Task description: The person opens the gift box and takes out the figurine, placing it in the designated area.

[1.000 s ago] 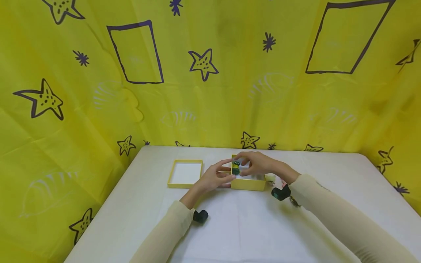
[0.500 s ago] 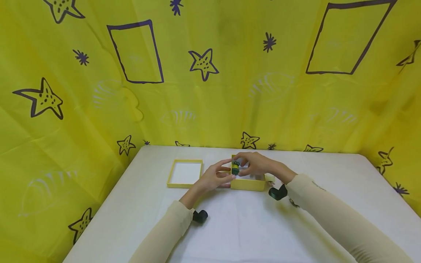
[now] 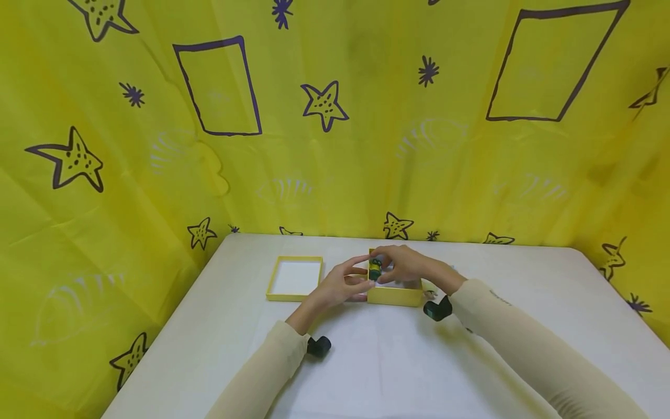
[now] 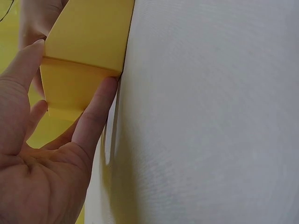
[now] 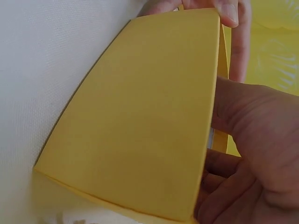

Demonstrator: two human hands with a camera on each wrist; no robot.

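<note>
A shallow yellow box (image 3: 394, 295) with a pale inside stands on the white table. My left hand (image 3: 340, 284) is at its left end; fingers and thumb are fairly straight, their tips on the end's edges and corners, as the left wrist view shows of this hand (image 4: 46, 163). My right hand (image 3: 405, 263) reaches into the box from the right, thumb and curved index finger about a small green-and-yellow figure (image 3: 375, 269) with two round knobs on top, near the left end. In the right wrist view the box's front wall (image 5: 140, 116) hides the figure and the right fingertips.
To the left lies a yellow-rimmed lid (image 3: 295, 300), its white inside facing up. Beside the box's right end sits a small pale object (image 3: 429, 291), partly covered by my right forearm. A patterned yellow curtain (image 3: 335, 163) stands behind the table.
My right wrist and forearm have shifted slightly left and lower. The figure is tilted a little differently between my fingers. My left hand, the box and the lid stay put.
</note>
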